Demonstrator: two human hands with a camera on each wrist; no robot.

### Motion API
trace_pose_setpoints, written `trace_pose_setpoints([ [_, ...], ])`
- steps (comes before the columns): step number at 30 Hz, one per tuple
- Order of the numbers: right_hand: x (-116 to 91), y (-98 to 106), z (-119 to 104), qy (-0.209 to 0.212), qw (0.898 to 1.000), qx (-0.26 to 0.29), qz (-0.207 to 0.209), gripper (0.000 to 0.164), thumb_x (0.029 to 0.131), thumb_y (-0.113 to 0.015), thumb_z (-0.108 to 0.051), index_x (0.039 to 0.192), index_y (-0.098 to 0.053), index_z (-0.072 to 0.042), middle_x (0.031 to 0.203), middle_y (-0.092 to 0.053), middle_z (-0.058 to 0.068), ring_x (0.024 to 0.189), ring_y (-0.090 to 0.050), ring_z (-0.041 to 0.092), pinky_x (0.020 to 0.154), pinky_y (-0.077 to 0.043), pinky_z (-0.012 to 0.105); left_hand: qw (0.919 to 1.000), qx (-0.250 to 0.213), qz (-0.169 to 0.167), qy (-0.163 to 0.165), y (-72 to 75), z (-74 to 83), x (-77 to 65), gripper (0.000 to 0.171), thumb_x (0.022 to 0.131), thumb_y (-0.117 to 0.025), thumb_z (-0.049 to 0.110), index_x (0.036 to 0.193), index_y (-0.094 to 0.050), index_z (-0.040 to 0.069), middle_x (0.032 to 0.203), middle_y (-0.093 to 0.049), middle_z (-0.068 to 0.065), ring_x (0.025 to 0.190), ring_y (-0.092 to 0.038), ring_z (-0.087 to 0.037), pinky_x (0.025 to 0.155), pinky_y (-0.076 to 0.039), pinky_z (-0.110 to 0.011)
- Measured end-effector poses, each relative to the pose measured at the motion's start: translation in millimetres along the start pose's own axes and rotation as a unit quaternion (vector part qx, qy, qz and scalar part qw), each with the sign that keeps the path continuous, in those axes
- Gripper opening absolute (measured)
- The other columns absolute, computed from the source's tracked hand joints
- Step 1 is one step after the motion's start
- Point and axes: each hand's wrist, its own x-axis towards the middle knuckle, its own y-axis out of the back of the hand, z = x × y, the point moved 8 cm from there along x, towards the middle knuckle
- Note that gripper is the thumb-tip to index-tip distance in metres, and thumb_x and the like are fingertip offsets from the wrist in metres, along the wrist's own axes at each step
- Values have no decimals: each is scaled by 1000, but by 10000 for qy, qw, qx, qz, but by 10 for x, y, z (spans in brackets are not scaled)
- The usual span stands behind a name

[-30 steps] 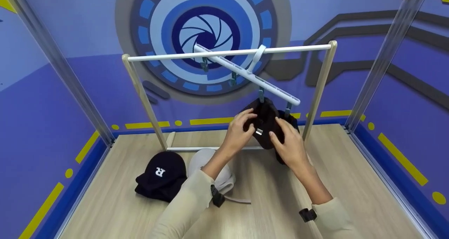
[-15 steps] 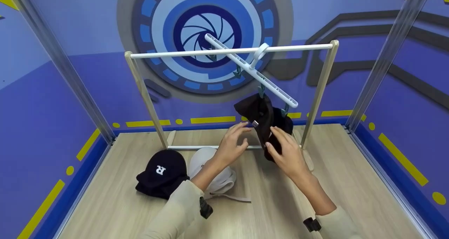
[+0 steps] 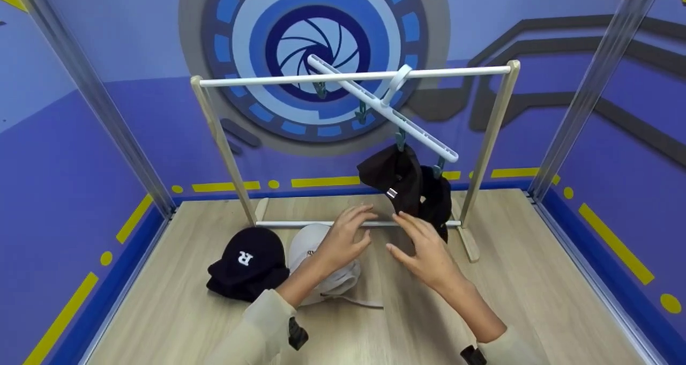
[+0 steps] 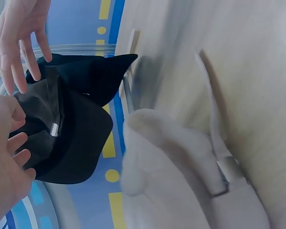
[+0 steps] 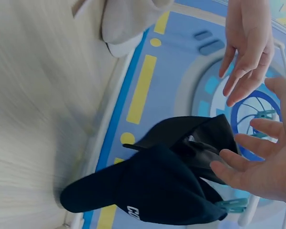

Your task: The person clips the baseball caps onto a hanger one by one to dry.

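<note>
A dark brown cap (image 3: 394, 174) with a small metal buckle hangs from a green clip (image 3: 401, 140) on a white clip hanger (image 3: 375, 102). Behind it, to the right, a black cap (image 3: 440, 199) hangs from the end clip (image 3: 439, 166); white lettering shows on this cap (image 5: 157, 186) in the right wrist view. Below the brown cap, my left hand (image 3: 343, 241) holds nothing, its fingers relaxed and apart. My right hand (image 3: 429, 255) is likewise free, its fingertips close under the brown cap's lower edge.
The hanger hooks over the top bar of a wooden rack (image 3: 241, 83), tilting down to the right. Two other clips hang free on its left half. On the table (image 3: 514, 279) a black cap with a white R (image 3: 249, 266) lies beside a light grey cap (image 3: 343, 282), partly behind my left arm.
Both hands have come off the sides of the brown cap and drawn down toward me. The cap has turned and hangs alone, and the hanger has swung slightly.
</note>
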Motion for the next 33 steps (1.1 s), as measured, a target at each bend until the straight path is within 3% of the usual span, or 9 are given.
trace_pose_setpoints([
  [7,-112,-231,-54,43,9985,-91,-533,68,82,-67,-50,138,-50,-16,139,-50,8,128,-44,31,100,-40,51,9980,582,-183,-182,20,22,-241,39,82,-65,8,121,-61,9,136,-51,-4,130,-42,-25,108,-34,-42],
  [14,-195,-440,-113,45,9936,23,-1128,78,80,-64,-59,143,-44,-17,147,-41,8,133,-37,35,102,-35,58,9898,1335,-382,-316,60,43,-428,42,85,-64,17,126,-58,11,137,-51,-6,128,-44,-28,107,-34,-47],
  [19,-252,-552,-170,208,9902,-21,-1384,82,79,-63,-62,144,-42,-17,148,-39,9,136,-32,36,104,-33,57,9797,1824,-816,-171,55,3,-604,50,86,-64,35,131,-54,17,142,-45,-4,131,-40,-29,105,-33,-54],
  [24,-297,-662,-189,235,9848,-101,-1717,87,76,-65,-62,146,-38,-17,151,-35,5,140,-25,32,108,-29,54,9647,2268,-1340,47,43,-56,-770,63,84,-59,57,137,-49,25,151,-34,2,138,-29,-29,107,-25,-60],
  [33,-359,-873,-240,268,9753,-102,-2190,90,77,-58,-69,149,-30,-23,155,-25,2,143,-16,32,109,-20,60,9496,2756,-1485,171,116,-132,-1016,77,78,-53,72,142,-42,31,151,-33,1,139,-26,-34,108,-16,-64],
])
